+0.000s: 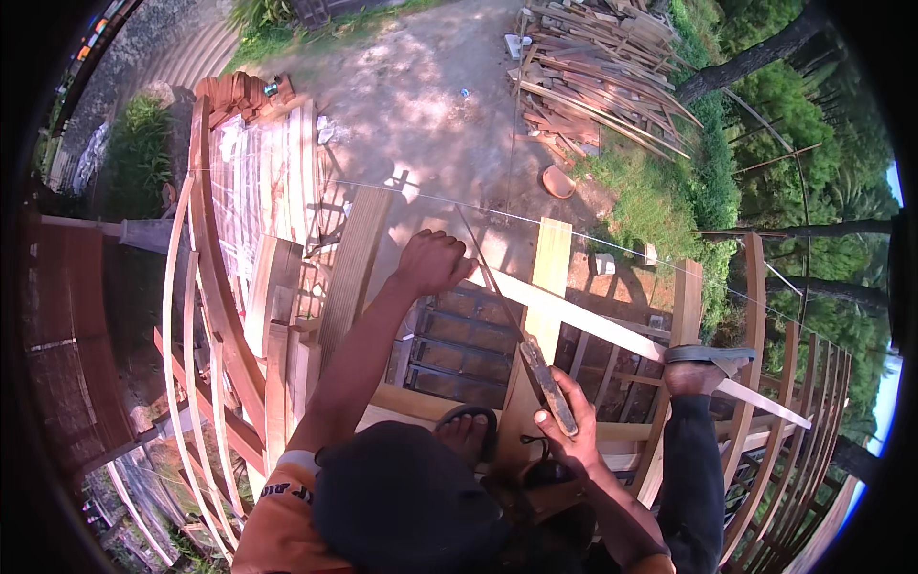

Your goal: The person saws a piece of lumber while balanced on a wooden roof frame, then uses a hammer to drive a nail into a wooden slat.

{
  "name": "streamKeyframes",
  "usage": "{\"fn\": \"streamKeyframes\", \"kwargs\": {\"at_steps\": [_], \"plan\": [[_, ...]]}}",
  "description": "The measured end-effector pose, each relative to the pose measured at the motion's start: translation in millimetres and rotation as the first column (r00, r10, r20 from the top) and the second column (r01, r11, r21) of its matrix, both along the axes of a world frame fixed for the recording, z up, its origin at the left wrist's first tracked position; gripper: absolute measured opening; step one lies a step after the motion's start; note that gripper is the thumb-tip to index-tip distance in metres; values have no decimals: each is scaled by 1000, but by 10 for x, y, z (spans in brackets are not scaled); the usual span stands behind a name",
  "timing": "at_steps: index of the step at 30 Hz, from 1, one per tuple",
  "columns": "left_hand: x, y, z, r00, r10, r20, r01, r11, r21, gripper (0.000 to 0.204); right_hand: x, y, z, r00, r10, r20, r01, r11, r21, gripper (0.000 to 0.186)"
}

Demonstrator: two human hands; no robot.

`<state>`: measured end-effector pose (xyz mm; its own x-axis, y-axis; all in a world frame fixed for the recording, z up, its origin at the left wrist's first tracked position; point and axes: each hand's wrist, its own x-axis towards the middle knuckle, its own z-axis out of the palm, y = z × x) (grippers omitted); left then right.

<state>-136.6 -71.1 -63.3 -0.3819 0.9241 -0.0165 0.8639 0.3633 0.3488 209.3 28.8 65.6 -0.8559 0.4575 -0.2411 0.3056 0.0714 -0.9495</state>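
A pale wooden strip [593, 325] lies slantwise across the beams. My left hand [435, 263] is closed at its far left end. In my right hand [571, 421] is the worn, rough handle of a long-bladed hand tool [547, 385]. Its narrow dark blade points forward and left and crosses the strip just right of my left hand. Seen edge-on, the blade could be a saw's or a machete's; I cannot tell which. My sandalled right foot [708, 368] presses on the strip farther right, while the other sandalled foot [469, 430] stands on the framing.
Upright-running beams [555, 253] and rafters [751, 316] surround me, with open gaps between them and ground below. A taut string [507, 212] runs across ahead. Stacked boards [287, 182] lie at left; a scrap wood pile [602, 77] is at far right.
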Motion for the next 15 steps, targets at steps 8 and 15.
{"fn": "streamKeyframes", "kwargs": {"at_steps": [8, 15], "plan": [[-13, 17, 1, 998, 41, 38, -39, 998, -39, 42, -220, 112, 266, 995, 13, 95, -10, 999, -30, 63], [208, -337, 3, 997, 69, -17, -69, 998, -2, 46, -118, 67, 497, 979, 128, 160, -138, 989, 58, 65]]}}
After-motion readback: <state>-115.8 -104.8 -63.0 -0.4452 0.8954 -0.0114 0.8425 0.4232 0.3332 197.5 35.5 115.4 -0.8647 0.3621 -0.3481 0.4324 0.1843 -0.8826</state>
